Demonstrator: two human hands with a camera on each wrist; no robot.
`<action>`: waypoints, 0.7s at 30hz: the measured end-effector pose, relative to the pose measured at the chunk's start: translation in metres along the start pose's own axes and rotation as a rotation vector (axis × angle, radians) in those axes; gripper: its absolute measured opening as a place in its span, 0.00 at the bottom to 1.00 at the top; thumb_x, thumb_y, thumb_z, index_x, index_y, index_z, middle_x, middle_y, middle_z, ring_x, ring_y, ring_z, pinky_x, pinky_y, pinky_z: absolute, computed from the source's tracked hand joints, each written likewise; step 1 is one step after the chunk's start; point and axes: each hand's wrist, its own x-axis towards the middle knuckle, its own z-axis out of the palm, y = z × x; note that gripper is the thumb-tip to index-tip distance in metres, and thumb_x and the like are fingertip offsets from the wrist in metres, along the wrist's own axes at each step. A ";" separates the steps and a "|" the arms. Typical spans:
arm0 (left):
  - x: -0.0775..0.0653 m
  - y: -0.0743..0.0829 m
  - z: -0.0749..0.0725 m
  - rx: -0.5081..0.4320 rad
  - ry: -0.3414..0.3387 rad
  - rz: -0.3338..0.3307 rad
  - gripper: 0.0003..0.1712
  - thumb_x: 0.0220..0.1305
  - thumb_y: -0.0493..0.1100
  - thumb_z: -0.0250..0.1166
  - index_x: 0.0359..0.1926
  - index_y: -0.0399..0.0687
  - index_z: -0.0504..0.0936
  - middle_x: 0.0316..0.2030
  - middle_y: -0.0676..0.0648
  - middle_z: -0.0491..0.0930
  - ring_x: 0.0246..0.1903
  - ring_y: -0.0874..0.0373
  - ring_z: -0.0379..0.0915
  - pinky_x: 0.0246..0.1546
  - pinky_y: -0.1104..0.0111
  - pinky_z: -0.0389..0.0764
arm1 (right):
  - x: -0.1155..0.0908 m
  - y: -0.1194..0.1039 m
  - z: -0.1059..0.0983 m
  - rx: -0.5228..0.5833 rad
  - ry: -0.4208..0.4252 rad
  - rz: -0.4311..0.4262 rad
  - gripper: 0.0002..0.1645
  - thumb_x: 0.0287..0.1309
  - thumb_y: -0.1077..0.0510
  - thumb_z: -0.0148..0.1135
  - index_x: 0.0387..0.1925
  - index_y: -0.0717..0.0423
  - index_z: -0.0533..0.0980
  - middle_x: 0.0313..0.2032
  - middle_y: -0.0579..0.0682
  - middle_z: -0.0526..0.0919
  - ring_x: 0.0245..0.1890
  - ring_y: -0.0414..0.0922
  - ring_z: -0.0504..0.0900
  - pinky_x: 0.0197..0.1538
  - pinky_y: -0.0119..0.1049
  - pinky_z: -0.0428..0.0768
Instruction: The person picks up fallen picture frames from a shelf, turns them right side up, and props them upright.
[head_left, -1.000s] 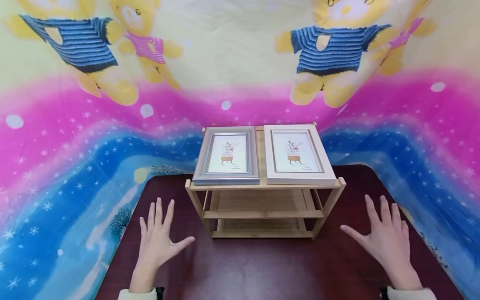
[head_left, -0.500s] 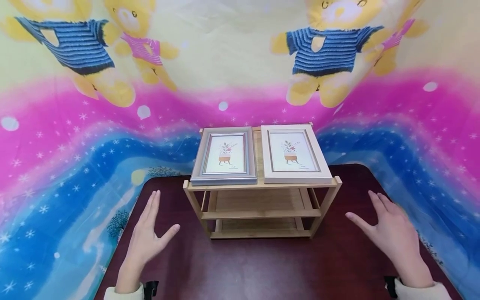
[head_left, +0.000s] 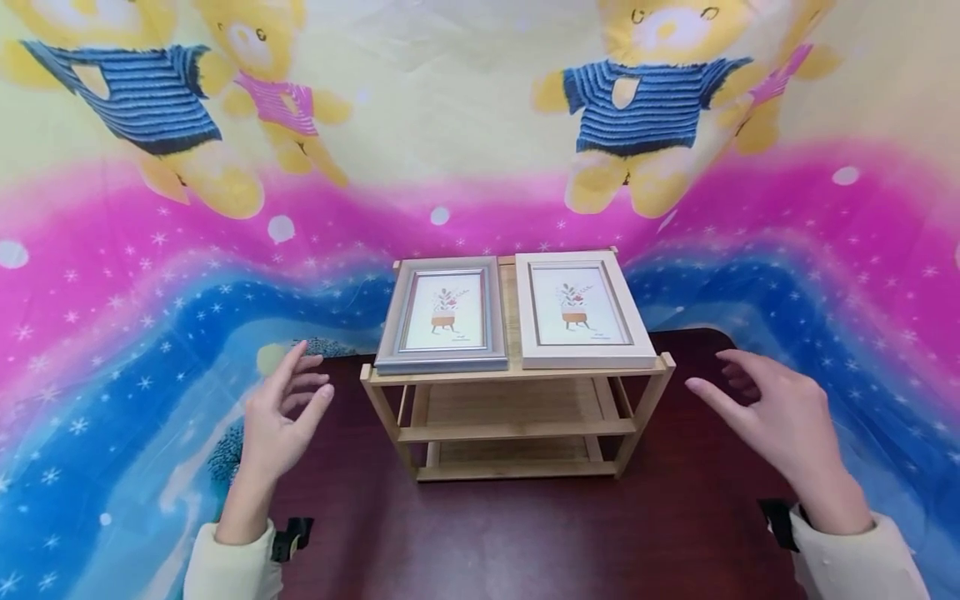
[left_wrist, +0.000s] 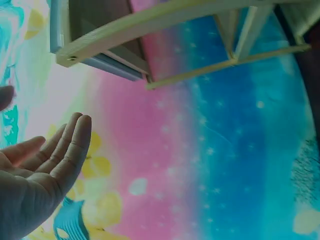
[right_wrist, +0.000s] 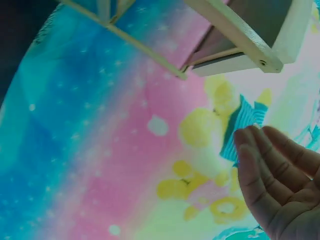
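Note:
Two picture frames lie side by side, tilted, on top of a wooden rack (head_left: 517,430): a silver-grey one (head_left: 444,312) at left and a white one (head_left: 579,312) at right. Both show a potted plant print. In the head view my left hand (head_left: 277,421) hovers left of the rack, fingers loosely bent. My right hand (head_left: 783,417) hovers on the other side in a similar pose. Neither touches anything. The left wrist view shows the left hand (left_wrist: 47,175) below the rack's beam (left_wrist: 135,31); the right wrist view has the right hand (right_wrist: 280,185) near the opposite side.
A dark red-brown table (head_left: 480,542) bears the rack, which has two lower shelves. Behind and at both sides hangs a cloth backdrop (head_left: 450,125) printed with bears and snowflakes. Black straps circle both wrists beside the light sleeves.
Both hands have risen. Their fingers have gone from spread and straight to loosely bent. The head view has shifted slightly, while the rack and frames stay in place.

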 end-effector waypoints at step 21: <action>0.060 0.019 0.015 0.086 -0.102 -0.049 0.28 0.57 0.33 0.61 0.60 0.39 0.69 0.37 0.39 0.79 0.28 0.80 0.71 0.21 0.81 0.74 | 0.071 -0.066 0.015 0.277 -0.074 -0.082 0.21 0.48 0.51 0.68 0.42 0.59 0.79 0.28 0.51 0.82 0.25 0.44 0.80 0.30 0.33 0.77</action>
